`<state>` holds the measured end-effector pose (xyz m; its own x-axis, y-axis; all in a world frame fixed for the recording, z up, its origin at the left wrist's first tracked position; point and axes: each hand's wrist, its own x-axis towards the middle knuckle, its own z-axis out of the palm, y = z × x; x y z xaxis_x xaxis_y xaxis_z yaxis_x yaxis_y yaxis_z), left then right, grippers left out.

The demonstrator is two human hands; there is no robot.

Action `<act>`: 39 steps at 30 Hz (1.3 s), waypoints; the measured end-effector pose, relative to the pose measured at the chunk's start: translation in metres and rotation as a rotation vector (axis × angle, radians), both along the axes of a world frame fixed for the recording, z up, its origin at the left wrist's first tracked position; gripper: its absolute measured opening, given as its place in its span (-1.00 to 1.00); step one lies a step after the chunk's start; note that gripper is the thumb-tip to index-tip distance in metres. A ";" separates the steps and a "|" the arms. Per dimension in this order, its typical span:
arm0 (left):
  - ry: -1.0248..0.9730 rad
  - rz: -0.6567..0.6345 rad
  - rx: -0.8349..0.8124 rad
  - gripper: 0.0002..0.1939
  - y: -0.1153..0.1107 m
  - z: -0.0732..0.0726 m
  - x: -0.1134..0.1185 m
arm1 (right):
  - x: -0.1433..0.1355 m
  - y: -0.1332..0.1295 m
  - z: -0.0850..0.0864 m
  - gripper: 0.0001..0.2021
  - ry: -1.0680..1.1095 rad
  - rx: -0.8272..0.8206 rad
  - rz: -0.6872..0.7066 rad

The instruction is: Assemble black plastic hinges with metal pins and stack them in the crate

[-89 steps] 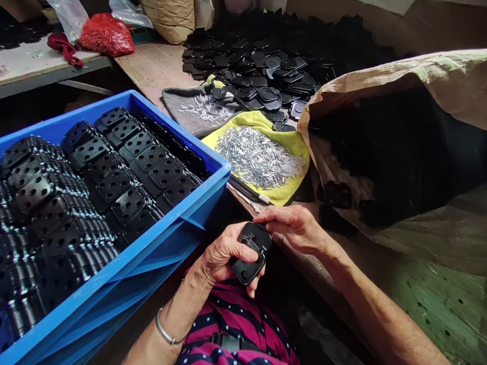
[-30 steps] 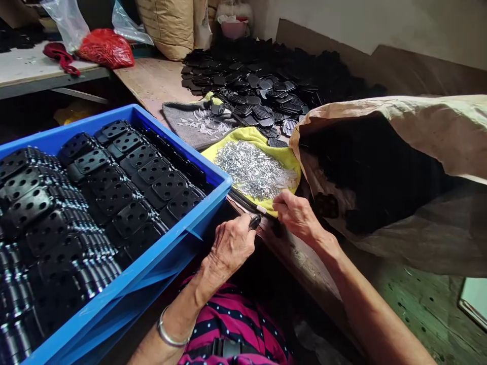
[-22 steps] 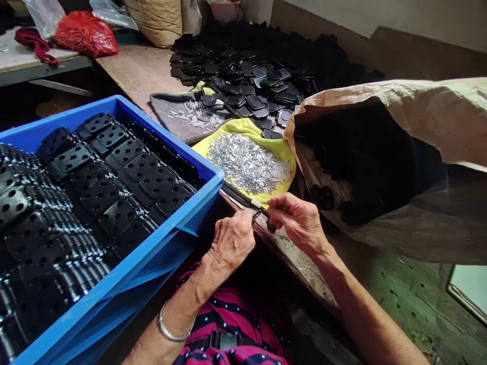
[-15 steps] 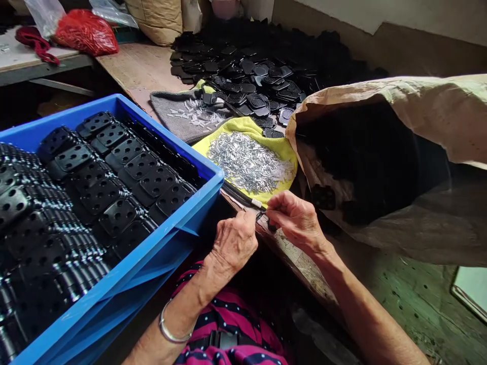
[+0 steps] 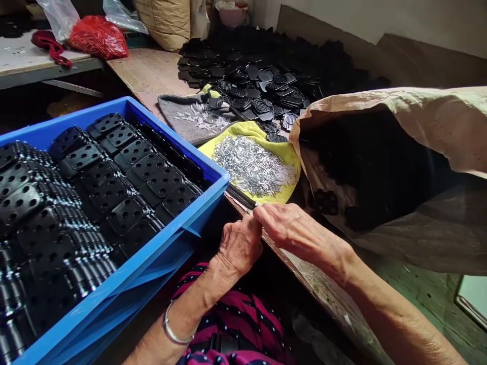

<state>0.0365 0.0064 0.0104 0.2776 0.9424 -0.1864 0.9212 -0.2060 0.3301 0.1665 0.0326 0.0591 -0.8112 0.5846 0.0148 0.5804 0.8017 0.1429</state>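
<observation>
My left hand (image 5: 240,246) is closed, knuckles up, in front of the table edge. My right hand (image 5: 285,223) meets it there, its fingers bent and pressed together against the left hand's fingertips. Whatever lies between them is hidden by the fingers. Just beyond, a heap of small silvery metal pins (image 5: 251,165) lies on a yellow cloth (image 5: 291,195). To the left stands a blue crate (image 5: 171,243) packed with rows of black plates (image 5: 127,215) with round holes and shiny pins along their edges.
A grey cloth (image 5: 178,121) carries whitish small pieces (image 5: 203,115). Behind it spreads a large pile of black plastic pieces (image 5: 262,76). A big paper sack (image 5: 380,238) gapes open at right, with dark contents. A red bag (image 5: 99,38) lies on the far-left table.
My right hand has turned and come in against my left, covering the small black piece that showed between them. The whole view has shifted slightly.
</observation>
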 end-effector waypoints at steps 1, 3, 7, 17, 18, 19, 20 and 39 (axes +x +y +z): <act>-0.003 0.007 0.003 -0.66 0.000 0.000 -0.001 | 0.000 0.000 -0.004 -0.79 0.025 0.010 0.003; -0.028 0.015 0.013 -0.69 -0.001 0.001 -0.003 | 0.001 -0.005 -0.019 -0.80 0.118 0.088 0.007; -0.122 -0.009 0.006 -0.75 -0.002 0.001 -0.008 | 0.003 -0.024 -0.053 -0.72 0.435 0.274 -0.007; -0.752 0.335 -0.228 -0.90 -0.005 -0.013 -0.026 | -0.006 0.039 -0.052 -0.78 0.462 -0.176 -0.544; -0.893 0.375 -0.303 -0.88 -0.008 -0.014 -0.028 | -0.010 0.045 -0.052 -0.77 0.333 -0.190 -0.554; -1.054 0.416 -0.391 -0.84 -0.010 -0.015 -0.031 | -0.014 0.050 -0.052 -0.76 0.230 -0.198 -0.562; -1.213 0.450 -0.482 -0.81 -0.013 -0.015 -0.033 | -0.018 0.053 -0.051 -0.76 0.156 -0.197 -0.565; -1.944 0.358 -1.134 -0.41 -0.024 -0.026 -0.047 | -0.036 0.052 -0.040 -0.77 -0.032 -0.178 -0.521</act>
